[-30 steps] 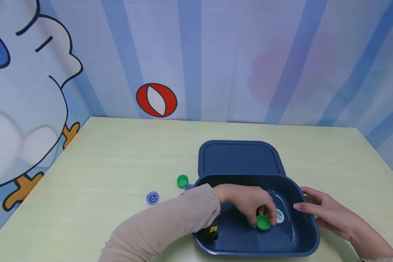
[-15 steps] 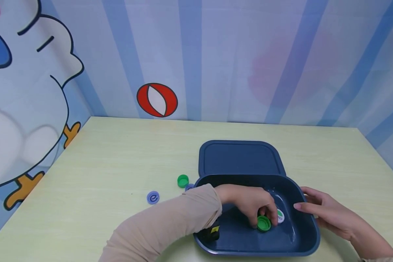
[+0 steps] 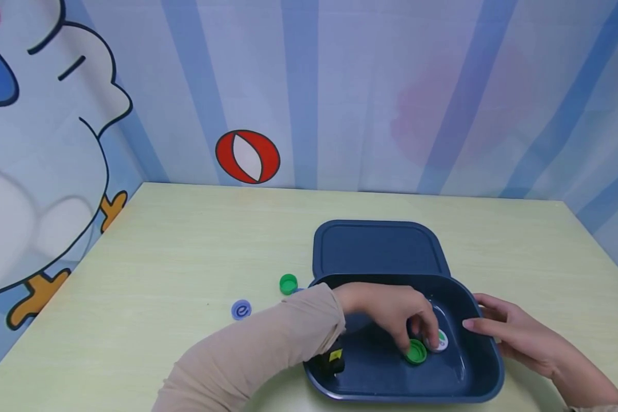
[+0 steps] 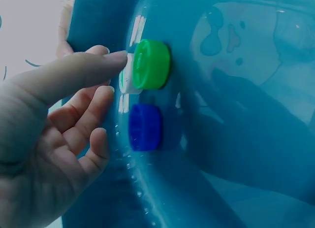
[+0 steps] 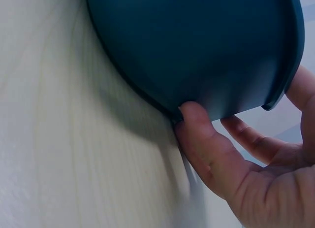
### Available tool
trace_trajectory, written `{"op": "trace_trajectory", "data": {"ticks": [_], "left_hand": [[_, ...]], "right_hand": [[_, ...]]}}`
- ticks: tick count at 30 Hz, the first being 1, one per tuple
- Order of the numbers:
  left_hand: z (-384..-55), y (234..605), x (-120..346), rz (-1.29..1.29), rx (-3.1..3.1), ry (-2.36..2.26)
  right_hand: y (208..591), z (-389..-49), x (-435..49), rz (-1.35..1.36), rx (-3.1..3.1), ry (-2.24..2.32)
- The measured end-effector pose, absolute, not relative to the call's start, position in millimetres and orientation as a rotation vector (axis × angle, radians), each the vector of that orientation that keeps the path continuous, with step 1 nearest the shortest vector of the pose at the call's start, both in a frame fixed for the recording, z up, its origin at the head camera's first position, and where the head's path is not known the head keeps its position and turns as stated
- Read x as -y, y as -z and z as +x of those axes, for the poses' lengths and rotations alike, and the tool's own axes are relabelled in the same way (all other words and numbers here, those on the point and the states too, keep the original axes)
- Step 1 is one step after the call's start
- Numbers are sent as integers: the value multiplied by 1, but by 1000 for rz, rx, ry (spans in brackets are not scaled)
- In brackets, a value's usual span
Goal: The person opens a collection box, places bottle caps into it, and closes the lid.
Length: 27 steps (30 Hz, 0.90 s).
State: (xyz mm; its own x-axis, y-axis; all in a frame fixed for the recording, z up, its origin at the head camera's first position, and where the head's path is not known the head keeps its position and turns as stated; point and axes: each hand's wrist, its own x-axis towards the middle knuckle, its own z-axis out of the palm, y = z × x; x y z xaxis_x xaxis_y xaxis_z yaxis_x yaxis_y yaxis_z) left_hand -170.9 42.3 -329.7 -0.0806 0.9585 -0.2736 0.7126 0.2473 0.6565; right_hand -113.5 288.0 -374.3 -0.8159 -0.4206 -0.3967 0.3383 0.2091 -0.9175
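My left hand [image 3: 399, 312] is inside the dark blue plastic box [image 3: 378, 382], with bent fingers and thumb close to a green bottle cap [image 3: 416, 352]. A white cap [image 3: 442, 341] with a green mark lies beside it, partly behind a fingertip. In the left wrist view, the thumb stands apart from the green cap [image 4: 152, 64], and a blue cap [image 4: 146, 128] lies nearby on the box's inside surface. At the box's right end, my right hand [image 3: 527, 335] holds the wall. Its thumb lies over the rim, its other fingers outside; fingertips [image 5: 193, 112] touch the outer bottom edge.
The box's dark blue lid [image 3: 381, 249] lies flat behind it. Left of the box on the pale wooden table [image 3: 195, 246] are a green cap [image 3: 288, 284] and a blue cap [image 3: 241, 309]. The left sleeve [image 3: 268, 343] mostly covers another blue cap [image 3: 299, 290].
My left fingers have come off the green cap, which now lies free in the box. The hand has shifted slightly right, toward the white cap. My right hand stays on the box wall.
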Motion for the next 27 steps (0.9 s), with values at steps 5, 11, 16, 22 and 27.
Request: {"op": "trace_trajectory", "data": {"ticks": [5,11,16,22,27], "left_hand": [[-172,325,-39,1510,-1864,-488],[-173,320,-33,1534,-1850,-570],[-174,316,-27,1529,-1851,-625],[-176,312,-17,1482,-1912,-620],[-178,310,-7,1467,-1927,-645]], "right_hand": [[374,-114,-288,-44,-1925,1641],[375,-114,-287,-28,-1929,1636],[375,-115,-288,-40,-1927,1642],[375,-115,-287,-34,-1940,1632],[375,-114,-287,-24,-1947,1629]]}}
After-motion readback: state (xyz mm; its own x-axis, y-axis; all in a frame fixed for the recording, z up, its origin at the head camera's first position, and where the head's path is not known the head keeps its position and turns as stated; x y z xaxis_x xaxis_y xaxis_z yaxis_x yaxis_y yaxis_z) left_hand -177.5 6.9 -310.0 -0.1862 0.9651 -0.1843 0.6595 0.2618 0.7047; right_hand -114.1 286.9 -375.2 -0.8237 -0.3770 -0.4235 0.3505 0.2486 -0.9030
